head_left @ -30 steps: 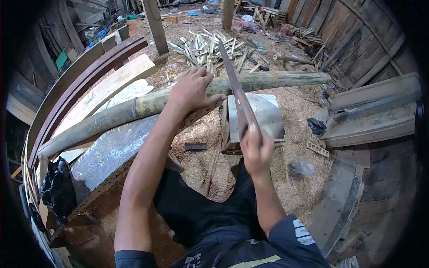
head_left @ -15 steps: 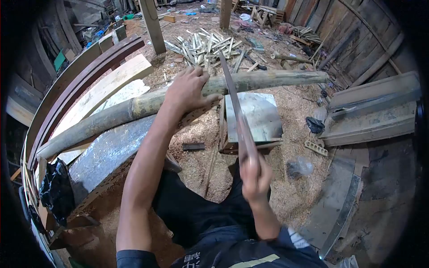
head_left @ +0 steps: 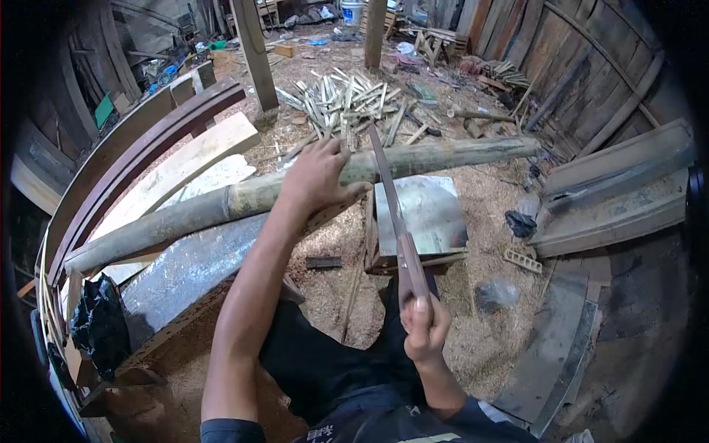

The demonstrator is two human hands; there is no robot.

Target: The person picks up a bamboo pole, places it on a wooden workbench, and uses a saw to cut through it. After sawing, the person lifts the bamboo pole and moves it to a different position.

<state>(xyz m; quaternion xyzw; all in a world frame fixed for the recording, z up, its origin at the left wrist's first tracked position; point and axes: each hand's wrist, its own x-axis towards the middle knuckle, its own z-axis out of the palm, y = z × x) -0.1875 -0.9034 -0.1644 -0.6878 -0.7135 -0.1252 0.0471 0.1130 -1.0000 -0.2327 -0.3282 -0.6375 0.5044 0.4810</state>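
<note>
A long bamboo pole [head_left: 255, 196] lies across the scene, over a plastic-wrapped beam [head_left: 192, 255] on the left. My left hand [head_left: 316, 174] grips the pole from above, fingers over the far side and thumb stretched along the near side. In my right hand [head_left: 426, 328] is a handsaw [head_left: 388, 184], its brown grip closed in my fist. The blade points away from me and crosses the pole just right of my left thumb. Below that crossing stands a wooden box [head_left: 421, 218] topped with a sheet of shiny metal. Whether the teeth have entered the bamboo is hidden.
Split sticks [head_left: 351, 103] lie heaped beyond the pole, near a wooden post [head_left: 253, 55]. Pale planks [head_left: 185, 159] and a black plastic bag [head_left: 100, 325] are at left. A wooden trough [head_left: 620, 199] and a perforated brick [head_left: 523, 260] sit at right. Shavings cover the floor.
The saw and my right hand have drawn back toward me along the blade's line. My left hand stays on the pole. The whole view has shifted slightly, with the scene lower in frame.
</note>
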